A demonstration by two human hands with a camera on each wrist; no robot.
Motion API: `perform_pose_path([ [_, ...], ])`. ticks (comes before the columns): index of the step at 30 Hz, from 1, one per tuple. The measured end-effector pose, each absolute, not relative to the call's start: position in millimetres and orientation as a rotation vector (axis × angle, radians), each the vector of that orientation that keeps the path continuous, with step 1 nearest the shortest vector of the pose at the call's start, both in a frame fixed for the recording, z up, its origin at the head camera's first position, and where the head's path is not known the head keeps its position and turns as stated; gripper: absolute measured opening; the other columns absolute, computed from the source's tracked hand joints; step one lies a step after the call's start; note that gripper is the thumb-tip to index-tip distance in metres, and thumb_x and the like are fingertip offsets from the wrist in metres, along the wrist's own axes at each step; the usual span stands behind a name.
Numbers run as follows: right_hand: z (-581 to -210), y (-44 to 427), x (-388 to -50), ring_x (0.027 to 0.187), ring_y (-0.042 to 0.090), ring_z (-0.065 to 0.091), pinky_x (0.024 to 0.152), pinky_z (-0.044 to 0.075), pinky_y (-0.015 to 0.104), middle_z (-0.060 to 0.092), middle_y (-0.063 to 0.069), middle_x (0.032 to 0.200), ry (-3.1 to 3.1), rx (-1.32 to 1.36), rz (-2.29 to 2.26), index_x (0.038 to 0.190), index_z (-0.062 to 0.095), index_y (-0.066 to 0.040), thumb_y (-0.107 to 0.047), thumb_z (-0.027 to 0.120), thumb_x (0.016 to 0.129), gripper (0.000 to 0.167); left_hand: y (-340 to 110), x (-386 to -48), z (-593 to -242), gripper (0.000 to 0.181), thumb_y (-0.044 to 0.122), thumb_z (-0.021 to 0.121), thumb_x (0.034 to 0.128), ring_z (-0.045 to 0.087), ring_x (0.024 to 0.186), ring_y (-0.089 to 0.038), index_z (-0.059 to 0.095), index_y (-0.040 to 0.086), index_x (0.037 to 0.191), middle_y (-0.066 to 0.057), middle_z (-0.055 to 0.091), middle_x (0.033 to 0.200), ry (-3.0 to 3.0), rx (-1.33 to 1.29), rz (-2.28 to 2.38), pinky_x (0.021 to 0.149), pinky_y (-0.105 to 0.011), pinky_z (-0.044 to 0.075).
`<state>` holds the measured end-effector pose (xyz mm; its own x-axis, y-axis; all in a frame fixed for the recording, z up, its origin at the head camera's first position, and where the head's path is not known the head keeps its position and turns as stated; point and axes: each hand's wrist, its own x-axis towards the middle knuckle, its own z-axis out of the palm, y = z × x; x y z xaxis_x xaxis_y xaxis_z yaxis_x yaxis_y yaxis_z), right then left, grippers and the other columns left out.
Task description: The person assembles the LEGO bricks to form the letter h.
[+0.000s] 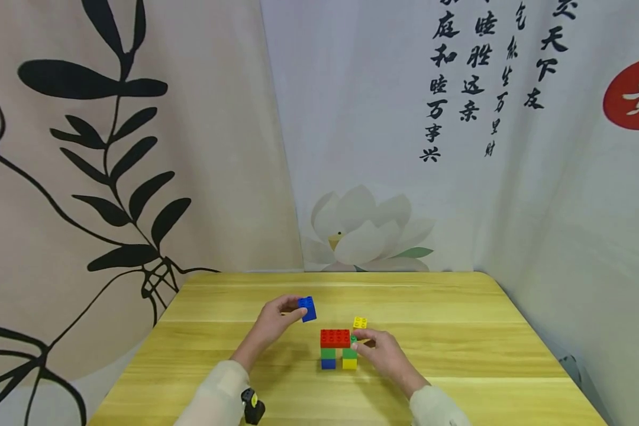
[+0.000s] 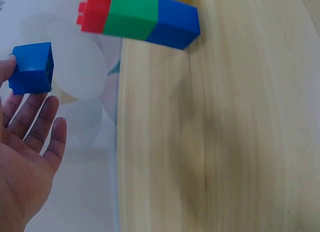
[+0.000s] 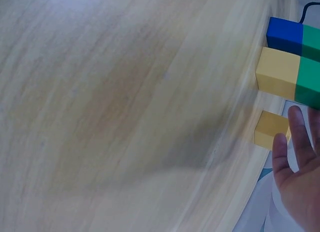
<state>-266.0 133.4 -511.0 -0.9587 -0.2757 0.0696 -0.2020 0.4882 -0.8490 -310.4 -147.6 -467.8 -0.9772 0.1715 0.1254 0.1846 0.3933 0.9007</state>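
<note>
My left hand (image 1: pixel 274 315) pinches a blue brick (image 1: pixel 307 309) between thumb and fingers, raised to the left of a small brick structure. In the left wrist view the blue brick (image 2: pixel 32 68) shows against the curtain. The structure has a red brick (image 1: pixel 335 338) across two columns, one green over blue, the other green over yellow. At its right end my right hand (image 1: pixel 381 350) pinches a green brick (image 1: pixel 354 339) between thumb and forefinger. That grip lies outside the right wrist view, where other fingers (image 3: pixel 301 137) extend loosely.
A loose yellow brick (image 1: pixel 360 322) lies behind the structure, close to my right hand. The wooden table (image 1: pixel 234 296) ends at a patterned curtain (image 1: pixel 223 148) at the back. A black device (image 1: pixel 252 407) is on the left wrist.
</note>
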Motion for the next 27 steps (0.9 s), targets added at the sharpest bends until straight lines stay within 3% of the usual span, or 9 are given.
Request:
perform_pose_path([
  [11, -505.9, 131.4, -262.9, 0.099, 0.023, 0.062, 0.082, 0.055, 0.038, 0.066, 0.014, 0.123, 2.641, -0.384, -1.493, 0.126, 0.066, -0.006, -0.03, 0.068, 0.096, 0.039, -129.3, -300.7, -450.8, 0.043, 0.035, 0.072, 0.0925, 0.061, 0.101, -0.025, 0.064, 0.008, 0.125, -0.005, 0.067, 0.11, -2.666, -0.512, -1.714, 0.088, -0.041, 0.053],
  [27, -506.5, 129.9, -263.3, 0.099, 0.023, 0.062, 0.081, 0.055, 0.038, 0.066, 0.013, 0.121, 2.639, -0.37, -1.495, 0.125, 0.066, -0.006, -0.028, 0.068, 0.095, 0.038, -124.2, -294.6, -462.9, 0.035, 0.032, 0.071, 0.0937, 0.059, 0.101, -0.022, 0.066, 0.011, 0.122, -0.003, 0.066, 0.108, -2.75, -0.652, -1.694, 0.086, -0.042, 0.052],
])
